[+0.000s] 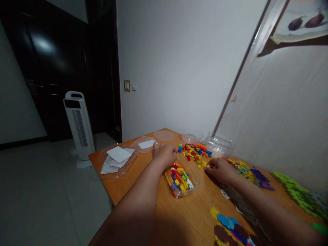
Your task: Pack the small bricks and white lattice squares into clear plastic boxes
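A clear plastic container point(196, 186) stands on the table, partly filled with small toy building bricks point(178, 176) in red, orange, yellow, green, blue and white. My left hand point(165, 156) is closed at its far left rim, with the fingertips partly hidden. To the right of the container, my right hand point(219, 170) is low over the tabletop with its fingers pinched together. Whatever lies between those fingertips is too small and dark to make out. Just beyond them spreads a loose pile of similar bricks point(195, 150), with a few yellow ones close to the fingers.
Clear lids with white papers point(119, 154) lie at the table's left edge. Empty clear tubs point(217, 145) stand against the wall. Yellow and purple pieces point(261, 178), green pieces point(294, 191) and coloured discs point(225, 221) occupy the right side. A white tower fan point(80, 128) stands on the floor.
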The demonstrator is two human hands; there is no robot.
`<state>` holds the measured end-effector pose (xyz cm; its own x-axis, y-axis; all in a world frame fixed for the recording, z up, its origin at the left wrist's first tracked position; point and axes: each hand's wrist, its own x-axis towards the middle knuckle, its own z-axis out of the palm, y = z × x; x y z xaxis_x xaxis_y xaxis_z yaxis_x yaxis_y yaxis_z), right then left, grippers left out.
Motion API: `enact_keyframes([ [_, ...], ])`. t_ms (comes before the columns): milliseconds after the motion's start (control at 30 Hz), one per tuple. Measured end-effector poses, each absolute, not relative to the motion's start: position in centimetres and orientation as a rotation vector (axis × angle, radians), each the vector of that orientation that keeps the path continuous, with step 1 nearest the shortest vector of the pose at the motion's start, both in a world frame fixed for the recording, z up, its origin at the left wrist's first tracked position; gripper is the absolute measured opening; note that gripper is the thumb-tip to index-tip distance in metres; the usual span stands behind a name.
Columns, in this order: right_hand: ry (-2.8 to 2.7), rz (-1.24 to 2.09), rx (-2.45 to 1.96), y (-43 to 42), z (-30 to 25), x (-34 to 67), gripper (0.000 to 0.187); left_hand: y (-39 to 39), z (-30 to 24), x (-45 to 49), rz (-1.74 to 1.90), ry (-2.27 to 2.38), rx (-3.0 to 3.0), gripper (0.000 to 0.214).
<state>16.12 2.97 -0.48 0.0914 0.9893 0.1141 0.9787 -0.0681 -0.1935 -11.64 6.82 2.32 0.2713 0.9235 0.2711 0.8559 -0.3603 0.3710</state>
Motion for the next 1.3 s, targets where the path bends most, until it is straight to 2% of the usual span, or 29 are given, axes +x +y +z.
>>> enact_keyframes([
  [67, -1.925, 0.161, -2.054, 2.4, 0.2, 15.3, 0.03, 6.8, 2.2, -11.6, 0.696, 1.67, 2.372, 0.024],
  [200, -1.781, 0.646, -1.626, 0.5, 2.1, 12.7, 0.037, 6.7, 2.2, -11.5, 0.74, 1.624, 2.378, 0.024],
  [267, -1.737, 0.757, -1.478, 0.0, 2.9, 11.8, 0.04, 6.7, 2.2, -11.4, 0.749, 1.608, 2.377, 0.025],
  [333, -1.721, 0.727, -1.505, 0.0, 3.1, 11.9, 0.04, 6.6, 2.2, -11.4, 0.741, 1.596, 2.372, 0.025],
  [533, -1.93, 0.242, -1.958, 1.4, 0.7, 15.4, 0.02, 6.9, 2.0, -11.2, 0.763, 1.566, 2.343, 0.024],
  [733, -2.078, 0.212, -2.008, 1.4, -0.5, 15.9, 0.014, 7.5, 1.4, -11.2, 0.818, 1.521, 2.315, 0.028],
  [867, -2.001, 0.256, -1.937, 1.3, -0.2, 15.4, 0.019, 8.3, 1.1, -10.9, 0.929, 1.392, 2.154, 0.029],
  [1133, -1.814, 0.627, -1.384, -0.3, 2.3, 10.9, 0.039, 8.0, 1.8, -10.6, 1.141, 1.068, 1.626, 0.07],
  [1300, -1.728, 0.489, -1.528, 1.4, 1.4, 12.6, 0.033, 7.4, 2.5, -10.7, 1.043, 1.01, 1.501, 0.09],
])
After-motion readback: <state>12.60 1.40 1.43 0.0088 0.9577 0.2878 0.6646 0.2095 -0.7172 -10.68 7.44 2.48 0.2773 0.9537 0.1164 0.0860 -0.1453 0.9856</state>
